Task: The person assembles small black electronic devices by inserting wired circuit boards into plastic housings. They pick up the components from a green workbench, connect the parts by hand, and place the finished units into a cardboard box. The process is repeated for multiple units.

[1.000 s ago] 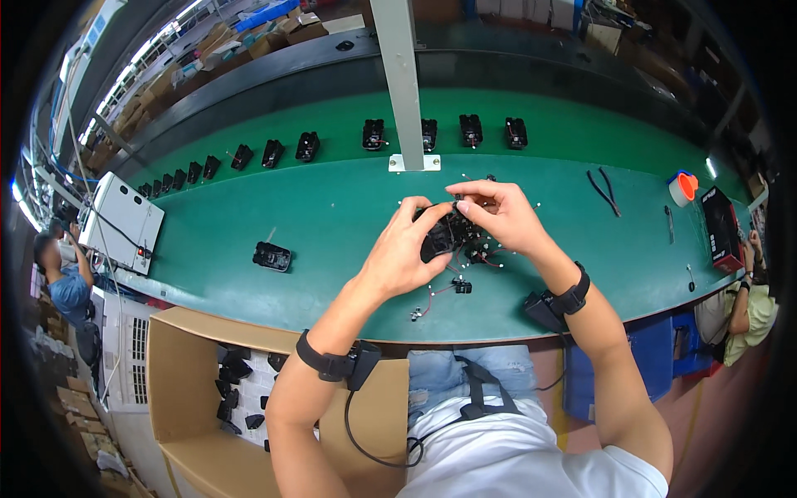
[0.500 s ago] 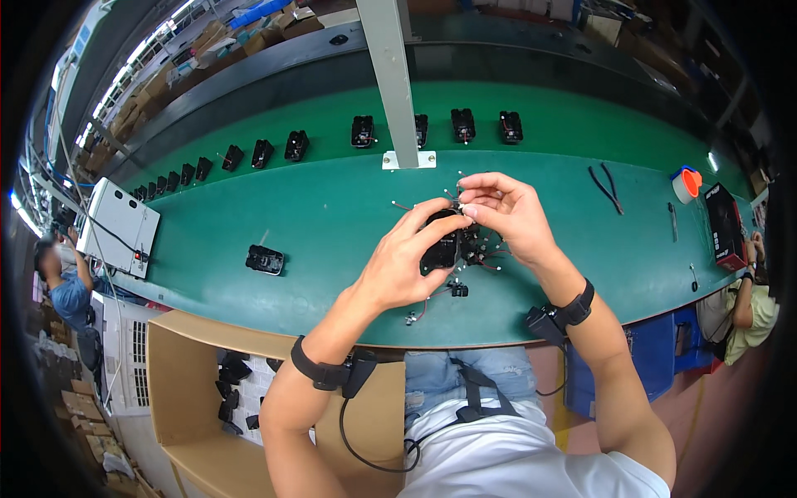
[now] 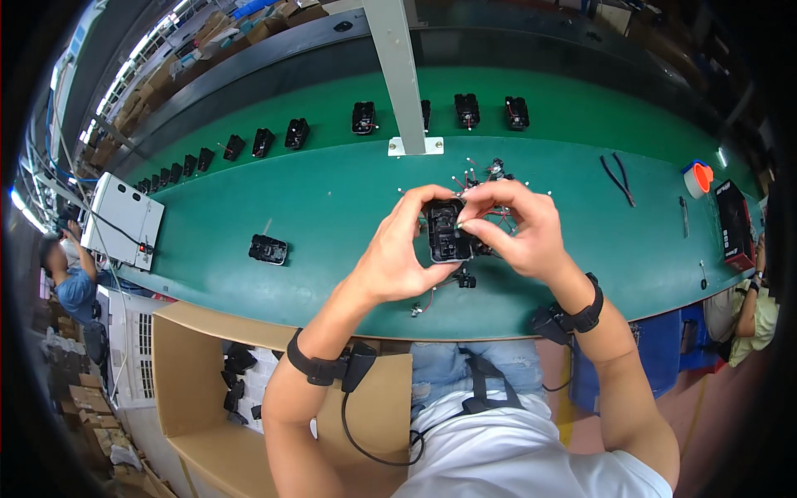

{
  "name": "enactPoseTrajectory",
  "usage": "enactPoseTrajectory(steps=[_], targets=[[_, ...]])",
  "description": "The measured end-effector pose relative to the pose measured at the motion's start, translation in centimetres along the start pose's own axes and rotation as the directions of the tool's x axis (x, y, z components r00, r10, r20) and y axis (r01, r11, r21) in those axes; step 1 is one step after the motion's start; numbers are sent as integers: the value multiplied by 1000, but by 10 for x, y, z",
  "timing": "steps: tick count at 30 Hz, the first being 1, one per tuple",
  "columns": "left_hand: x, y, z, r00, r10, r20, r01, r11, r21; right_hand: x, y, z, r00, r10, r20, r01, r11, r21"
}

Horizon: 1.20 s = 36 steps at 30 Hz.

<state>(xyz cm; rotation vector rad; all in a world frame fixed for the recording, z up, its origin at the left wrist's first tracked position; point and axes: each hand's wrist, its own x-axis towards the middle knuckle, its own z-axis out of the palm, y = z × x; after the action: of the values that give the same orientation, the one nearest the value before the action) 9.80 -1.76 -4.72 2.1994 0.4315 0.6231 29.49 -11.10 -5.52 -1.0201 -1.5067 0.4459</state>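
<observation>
In my left hand (image 3: 397, 253) is a black plastic housing (image 3: 444, 242), its hollow inner side facing up, with fingers and thumb around its left edge. My right hand (image 3: 531, 231) is over the housing's right side, thumb and forefinger pinched at the cavity. A tiny pale tip shows at that pinch; the rest of the piece is hidden by the fingers. Behind and beside the hands lies a cluster of small black parts with red wires (image 3: 496, 170). Nearer to me are a loose small black wired part (image 3: 466, 280) and a small wire end (image 3: 417, 310).
Another black housing (image 3: 268, 249) lies on the green bench (image 3: 332, 232) to the left. Several more line the green strip behind, past a grey post (image 3: 398, 75). Pliers (image 3: 618, 181), an orange-and-white tub (image 3: 699, 178) and a black box (image 3: 733, 224) are right; a cardboard box (image 3: 191, 365) stands front left.
The housing has been turned so its hollow inside faces up. My right hand has come down from the wired cluster to the housing's cavity.
</observation>
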Motion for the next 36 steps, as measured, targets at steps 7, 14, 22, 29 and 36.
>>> enactPoseTrajectory(steps=[7,14,22,29,36], targets=[[2,5,-2,980,-148,134,197,603,-773,-7,-4,13,991,117,-59,-96,954,284],[3,-10,10,957,-178,229,284,405,-869,-9,-12,11,987,-83,-138,95,992,85],[4,-5,11,904,-237,355,415,290,-863,-4,-18,15,903,-429,-29,409,878,-249],[5,-11,18,901,-243,360,421,289,-860,-7,-16,19,918,-397,-28,377,890,-258],[2,-11,15,883,-381,273,432,437,-789,-11,-12,25,971,-235,32,233,922,-310]])
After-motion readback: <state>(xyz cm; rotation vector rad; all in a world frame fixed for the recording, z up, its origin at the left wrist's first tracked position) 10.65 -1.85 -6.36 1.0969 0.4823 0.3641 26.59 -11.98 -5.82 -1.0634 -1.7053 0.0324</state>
